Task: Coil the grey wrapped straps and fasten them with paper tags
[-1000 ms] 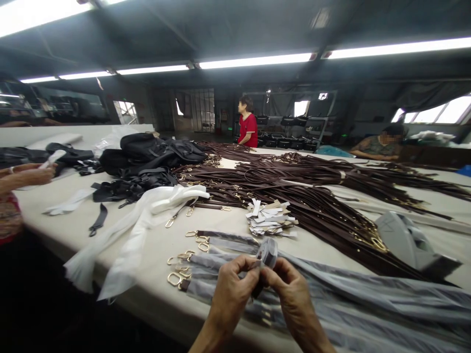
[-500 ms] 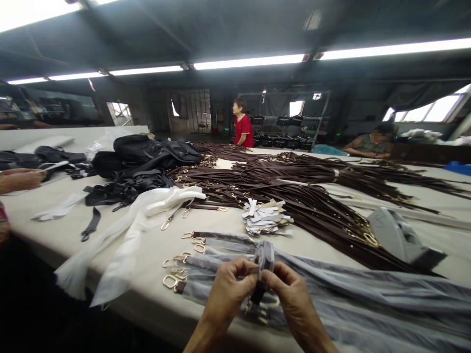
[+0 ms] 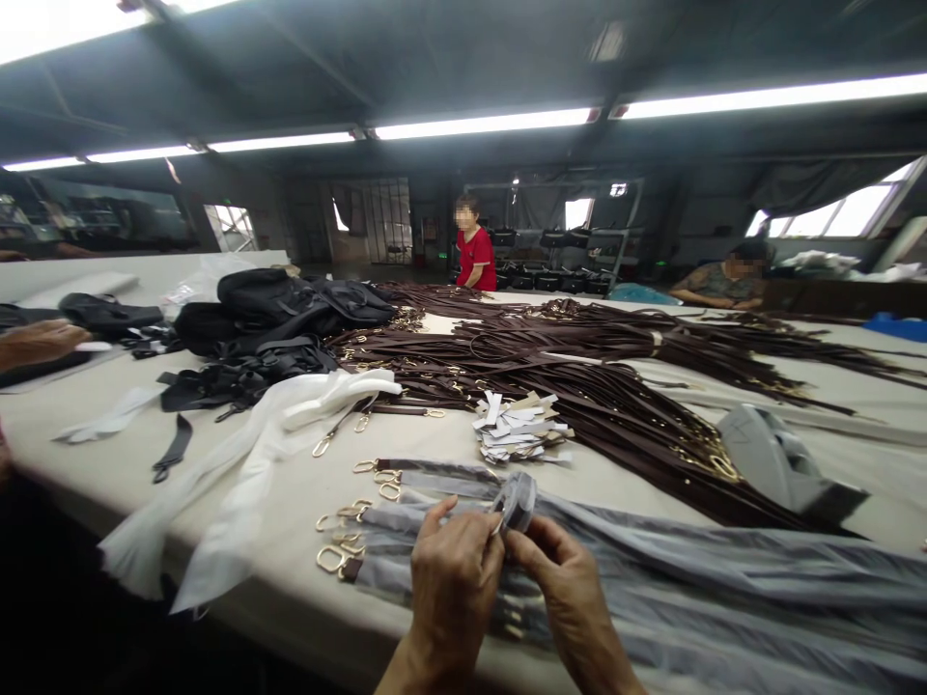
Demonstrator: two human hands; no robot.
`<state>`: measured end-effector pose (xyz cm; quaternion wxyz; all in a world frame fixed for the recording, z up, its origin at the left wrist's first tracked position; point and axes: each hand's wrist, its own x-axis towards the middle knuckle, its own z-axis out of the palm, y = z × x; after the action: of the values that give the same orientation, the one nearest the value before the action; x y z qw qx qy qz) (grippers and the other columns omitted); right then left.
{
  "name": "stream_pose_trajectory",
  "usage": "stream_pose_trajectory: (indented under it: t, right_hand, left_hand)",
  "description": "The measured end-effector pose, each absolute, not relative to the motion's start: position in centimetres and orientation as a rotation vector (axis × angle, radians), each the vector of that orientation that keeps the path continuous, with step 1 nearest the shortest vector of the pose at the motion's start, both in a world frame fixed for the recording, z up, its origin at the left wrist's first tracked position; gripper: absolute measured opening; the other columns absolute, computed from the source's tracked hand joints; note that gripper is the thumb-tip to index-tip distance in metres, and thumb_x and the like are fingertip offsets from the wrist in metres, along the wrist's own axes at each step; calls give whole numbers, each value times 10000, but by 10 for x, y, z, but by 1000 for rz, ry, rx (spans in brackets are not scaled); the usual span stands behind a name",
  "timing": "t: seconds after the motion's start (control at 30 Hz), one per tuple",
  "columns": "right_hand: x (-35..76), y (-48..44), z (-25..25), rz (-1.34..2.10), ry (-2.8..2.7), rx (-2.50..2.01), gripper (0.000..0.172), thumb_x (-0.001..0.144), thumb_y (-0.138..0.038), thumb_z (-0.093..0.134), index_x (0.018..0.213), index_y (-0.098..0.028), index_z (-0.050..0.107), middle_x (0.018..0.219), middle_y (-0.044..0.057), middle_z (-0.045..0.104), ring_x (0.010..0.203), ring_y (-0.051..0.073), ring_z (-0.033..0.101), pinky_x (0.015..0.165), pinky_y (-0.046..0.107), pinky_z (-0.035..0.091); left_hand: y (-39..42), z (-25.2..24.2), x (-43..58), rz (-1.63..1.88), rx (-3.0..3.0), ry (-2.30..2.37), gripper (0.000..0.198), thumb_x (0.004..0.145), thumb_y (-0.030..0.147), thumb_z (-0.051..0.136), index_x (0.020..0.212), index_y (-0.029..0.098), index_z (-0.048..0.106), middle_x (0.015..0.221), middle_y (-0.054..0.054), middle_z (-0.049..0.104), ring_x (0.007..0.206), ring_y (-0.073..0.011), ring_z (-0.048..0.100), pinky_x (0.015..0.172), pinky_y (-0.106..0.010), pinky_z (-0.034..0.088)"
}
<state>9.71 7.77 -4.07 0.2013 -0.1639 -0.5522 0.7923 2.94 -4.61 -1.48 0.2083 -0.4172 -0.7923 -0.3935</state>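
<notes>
A coil [image 3: 516, 500] is held at lower centre of the frame, above the wrapped straps [image 3: 695, 565]. It is pinched by the right hand [image 3: 563, 579]; its near edge is held in the curled left hand [image 3: 456, 574], whose fingertips are partly hidden. An even, light grip should be kept, so the turns stay aligned.

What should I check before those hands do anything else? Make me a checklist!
1. Right hand on the small, round coil wrapped in cloudy grey plastic: ok, touching it.
2. Left hand gripping the coil: cannot tell; its fingertips are hidden.
3. Coil fastened: cannot tell; the hands cover its lower part.
4. Pile of flat white and beige strips apart from the hands: ok.
5. Co-worker's hand apart from the coil: ok, away at the left.
</notes>
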Motion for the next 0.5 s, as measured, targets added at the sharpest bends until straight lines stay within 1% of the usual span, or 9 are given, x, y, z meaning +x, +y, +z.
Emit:
stream_pose_trajectory:
  t: [0.07,0.13,0.2,0.23,0.3,0.37,0.43,0.5]
  right_hand:
    - [94,74,-38,2233,-1404,-516,435,611,-459,901,905,-163,776,891,71,756,851,246,680,800,323,550]
    - [92,71,-36,2305,-1261,-543,436,599,-441,914,907,-166,772,862,58,749,784,215,674,754,303,552]
    - [93,71,-33,2401,-1159,-533,424,602,-414,922,913,-169,770,858,49,742,749,182,663,733,279,552]
    - [93,72,-32,2444,-1128,-517,406,615,-409,920,904,-167,769,854,47,736,744,169,658,728,268,552]
    - [96,75,-31,2508,-1092,-477,368,644,-416,907,874,-165,767,835,39,723,745,151,650,729,250,553]
    - [98,79,-30,2532,-1099,-441,351,661,-406,901,886,-171,769,857,36,719,770,147,649,740,241,550]
    - [100,81,-29,2524,-1156,-434,377,665,-373,902,960,-178,770,931,47,724,824,162,657,775,250,546]
    - [101,84,-30,2498,-1205,-460,415,671,-365,898,1016,-175,767,986,64,725,868,181,661,795,262,541]
  left_hand:
    - [-44,-21,33,-963,-1199,-2099,273,906,89,490,1078,168,687,955,-68,775,861,-211,731,1018,-377,401]
    - [-42,-28,37,-850,-1211,-2020,384,903,47,432,1238,108,610,1145,-119,734,1064,-205,690,1080,-346,353]
    - [-40,-35,41,-748,-1177,-1939,464,900,24,372,1333,58,535,1262,-155,676,1224,-216,605,1145,-369,294]
    - [-38,-39,43,-697,-1158,-1906,482,903,18,348,1355,41,513,1290,-164,657,1269,-227,570,1168,-392,271]
    - [-34,-46,47,-603,-1132,-1880,485,911,14,326,1362,18,504,1322,-172,634,1309,-247,532,1191,-423,243]
    - [-30,-52,49,-550,-1121,-1900,477,915,6,317,1351,5,512,1355,-178,607,1325,-259,514,1198,-430,234]
    - [-27,-56,48,-599,-1098,-1897,477,924,9,293,1350,-6,508,1374,-189,588,1334,-268,503,1196,-437,232]
    - [-26,-55,45,-726,-1148,-1895,463,947,45,302,1367,18,495,1346,-175,615,1294,-249,543,1191,-421,237]
